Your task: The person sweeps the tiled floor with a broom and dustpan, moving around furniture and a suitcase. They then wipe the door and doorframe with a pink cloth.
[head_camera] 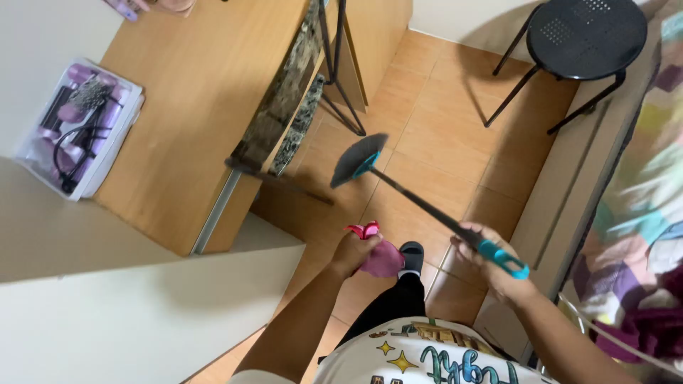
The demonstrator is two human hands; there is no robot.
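Gripping 1 broom by its teal handle end, right hand is closed round it; brush head hangs over tile floor. Left hand is closed on 1 pink cloth. 1 box w/ purple items sits on wood desk. 1 black stool nr bed.

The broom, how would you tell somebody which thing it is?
Look at the orange tile floor between the wooden desk and the black stool. The broom slants above it, its teal end in the right hand. Nothing else has a long dark stick ending in a grey fan-shaped head.
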